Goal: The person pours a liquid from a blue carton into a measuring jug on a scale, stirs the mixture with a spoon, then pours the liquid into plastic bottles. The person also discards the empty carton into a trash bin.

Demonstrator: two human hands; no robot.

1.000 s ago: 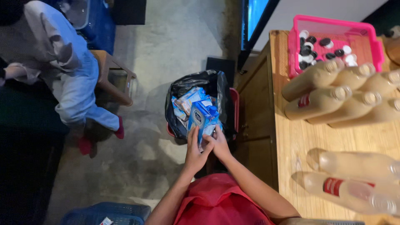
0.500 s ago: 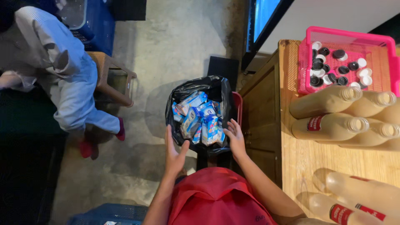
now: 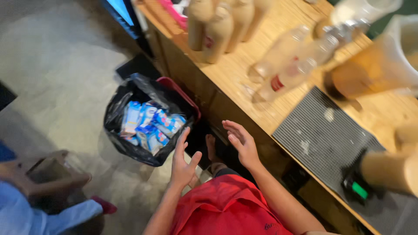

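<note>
Both my hands are empty with fingers spread. My left hand (image 3: 183, 162) hovers beside the near edge of a red bin lined with a black bag (image 3: 123, 109). Inside the bag lie several blue and white cartons (image 3: 149, 125). My right hand (image 3: 241, 141) is raised palm-in by the front of the wooden counter (image 3: 244, 69), apart from the bin. My red shorts and a bare foot show below the hands.
On the counter stand tan-filled bottles (image 3: 217, 30) and clear bottles lying down (image 3: 287, 65), a jug of brown liquid (image 3: 379, 65) and a grey ribbed mat (image 3: 326, 139). A seated person's leg and a wooden stool (image 3: 43, 174) are at lower left on the concrete floor.
A blue and white carton held in both hands a second ago now lies in the bag. My hands have come away empty, and the view has swung toward the counter.
</note>
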